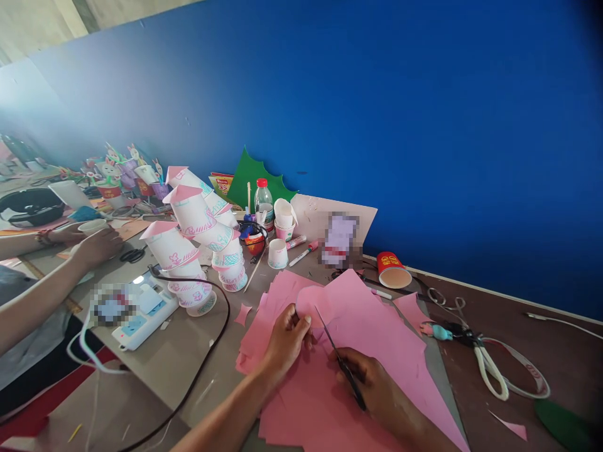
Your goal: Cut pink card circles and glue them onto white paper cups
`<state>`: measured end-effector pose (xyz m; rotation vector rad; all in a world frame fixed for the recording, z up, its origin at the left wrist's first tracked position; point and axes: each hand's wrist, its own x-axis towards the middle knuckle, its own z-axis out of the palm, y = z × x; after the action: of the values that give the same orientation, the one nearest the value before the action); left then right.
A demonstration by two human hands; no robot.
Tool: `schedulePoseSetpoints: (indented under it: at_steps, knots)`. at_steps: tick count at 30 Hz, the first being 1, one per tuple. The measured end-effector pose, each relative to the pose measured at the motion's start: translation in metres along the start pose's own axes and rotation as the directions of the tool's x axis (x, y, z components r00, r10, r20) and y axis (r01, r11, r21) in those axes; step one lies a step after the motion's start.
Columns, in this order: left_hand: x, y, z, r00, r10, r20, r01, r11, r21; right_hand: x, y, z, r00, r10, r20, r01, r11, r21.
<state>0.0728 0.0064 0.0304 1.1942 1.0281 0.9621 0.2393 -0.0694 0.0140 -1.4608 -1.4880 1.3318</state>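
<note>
My left hand (287,336) is closed on a rounded piece of pink paper (315,302), pinching its left edge. My right hand (377,386) grips a pair of black-handled scissors (340,359); the blades point up and left into the pink piece. Both hands rest over a stack of large pink paper sheets (377,333) spread on the table. A small pink offcut (243,313) lies just left of the stack.
Stacked paper-cup towers with pink cone tops (193,245) stand to the left, beside a white power strip (141,314) and a black cable (207,364). A red cup (392,270), a bottle (264,201) and a lanyard (494,364) lie nearby. Another person's hands (94,245) work at the left.
</note>
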Motion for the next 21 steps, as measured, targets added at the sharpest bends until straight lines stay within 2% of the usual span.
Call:
schedulePoseSetpoints:
  at_steps: [21]
  knots:
    - [-0.0012, 0.0027, 0.0, 1.0, -0.026, -0.01, 0.026, 1.0, 0.017, 0.0017, 0.003, -0.0007, 1.0, -0.016, 0.014, 0.016, 0.999, -0.052]
